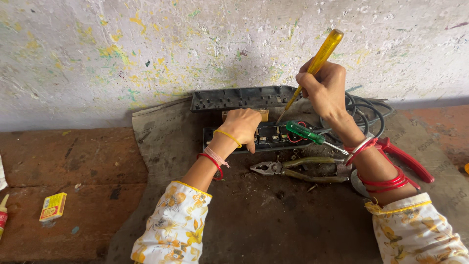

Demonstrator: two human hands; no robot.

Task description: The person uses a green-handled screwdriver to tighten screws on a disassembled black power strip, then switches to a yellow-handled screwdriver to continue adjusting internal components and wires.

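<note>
Against the wall, on a dark mat (254, 215) over a reddish floor (73, 156), sits an opened power strip (273, 137), internals up, red wiring showing at its right end. Cover (239, 98) is off and lies just behind it, by the wall. Left hand (243, 126) presses down on the strip's left-middle, fingers curled over the near edge; looks like it's pinning the body so it can't slide under tool load. Can't tell whether the tan block (264, 115) just past the knuckles is held or only sitting there. Right hand (323, 88) is clenched around a yellow screwdriver (315, 63), handle up and leaning right, tip down into the strip just right of the left hand; the steep angle suits pushing down on a screw or terminal, though the exact contact point is too small to see. Green screwdriver (305, 133) lies across the strip's right end, within reach. Pliers (293, 171) lie on the mat just in front, jaws pointing left. Red-handled tool (408, 160) sits partly under the right wrist. Black cable (366, 110) is coiled behind the right hand. Well to the left, a small yellow box (53, 206) and a tube (3, 215) at the frame edge.
</note>
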